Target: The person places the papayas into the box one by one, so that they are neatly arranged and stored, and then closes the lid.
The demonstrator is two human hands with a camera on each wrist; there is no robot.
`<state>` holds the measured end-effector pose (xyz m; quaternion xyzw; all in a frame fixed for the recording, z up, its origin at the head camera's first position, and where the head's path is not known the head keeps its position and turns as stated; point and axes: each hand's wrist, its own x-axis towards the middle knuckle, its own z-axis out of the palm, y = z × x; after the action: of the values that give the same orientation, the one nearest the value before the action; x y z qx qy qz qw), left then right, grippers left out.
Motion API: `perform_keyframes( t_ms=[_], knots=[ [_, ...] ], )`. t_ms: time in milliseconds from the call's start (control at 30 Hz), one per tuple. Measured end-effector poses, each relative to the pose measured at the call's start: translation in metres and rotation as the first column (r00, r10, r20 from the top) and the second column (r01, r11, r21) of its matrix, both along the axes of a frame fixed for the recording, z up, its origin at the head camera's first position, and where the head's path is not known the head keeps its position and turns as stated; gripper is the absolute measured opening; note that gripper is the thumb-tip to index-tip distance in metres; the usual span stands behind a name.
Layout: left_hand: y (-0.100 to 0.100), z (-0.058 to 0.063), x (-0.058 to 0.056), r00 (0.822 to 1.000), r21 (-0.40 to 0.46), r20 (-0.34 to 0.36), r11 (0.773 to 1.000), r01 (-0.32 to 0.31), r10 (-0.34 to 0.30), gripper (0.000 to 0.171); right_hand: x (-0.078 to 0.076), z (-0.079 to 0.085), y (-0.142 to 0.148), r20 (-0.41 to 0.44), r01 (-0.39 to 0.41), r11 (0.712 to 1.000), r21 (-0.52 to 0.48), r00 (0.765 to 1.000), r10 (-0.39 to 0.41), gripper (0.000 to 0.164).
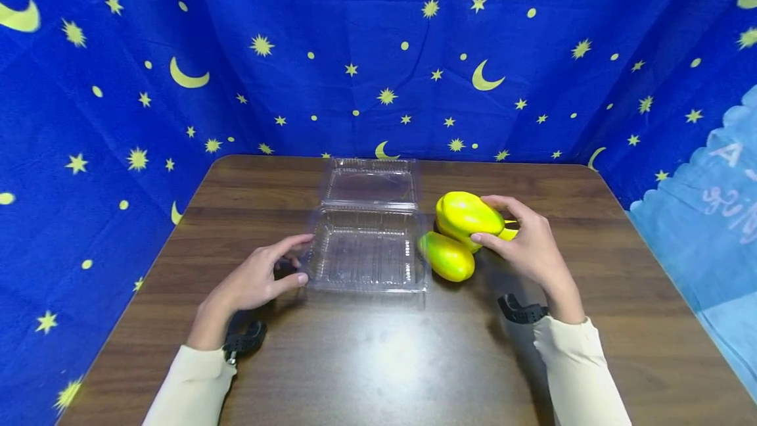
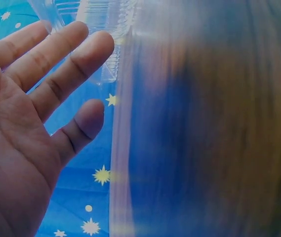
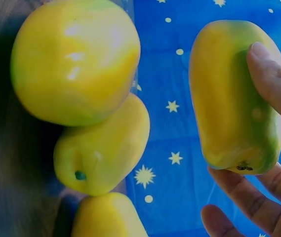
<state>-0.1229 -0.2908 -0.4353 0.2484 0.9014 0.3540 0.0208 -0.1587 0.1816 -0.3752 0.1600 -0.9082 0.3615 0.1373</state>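
Observation:
My right hand point(image 1: 529, 242) grips a yellow-green mango point(image 1: 470, 213) between thumb and fingers, over the other mangoes. The right wrist view shows the held mango point(image 3: 234, 103) with its dark stem end facing down, thumb on its side and fingers under and behind it. A greener mango point(image 1: 447, 257) lies against the right side of a clear plastic clamshell box point(image 1: 361, 288). Other yellow mangoes point(image 3: 100, 148) sit in a row beside the hand. My left hand point(image 1: 254, 278) has its fingers spread at the box's left edge and holds nothing.
The box's lid point(image 1: 369, 186) is folded back, away from me. A brown wood-grain table point(image 1: 284, 360) bears everything. A blue cloth with moons and stars point(image 1: 331, 51) hangs behind and at the sides; a light-blue panel point(image 1: 710, 215) with writing is at the right.

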Motion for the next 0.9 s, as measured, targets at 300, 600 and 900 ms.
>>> perform_keyframes(
  t_ms=[300,600,900],
  knots=[
    [0.000,-0.001,0.001,1.000,-0.010,-0.004,1.000,0.000,0.000,0.067,-0.007,0.002,-0.015,-0.020,-0.027,1.000,-0.015,0.999,0.027,0.063],
    [0.001,0.001,0.000,1.000,-0.008,0.005,1.000,-0.007,0.007,0.067,-0.010,0.008,-0.034,-0.048,-0.052,0.998,-0.030,0.998,0.050,0.062],
    [0.001,-0.002,0.000,1.000,-0.044,-0.027,0.999,-0.017,0.016,0.068,-0.013,0.003,-0.050,-0.020,-0.099,0.994,-0.056,0.995,0.098,0.063]
  ],
)
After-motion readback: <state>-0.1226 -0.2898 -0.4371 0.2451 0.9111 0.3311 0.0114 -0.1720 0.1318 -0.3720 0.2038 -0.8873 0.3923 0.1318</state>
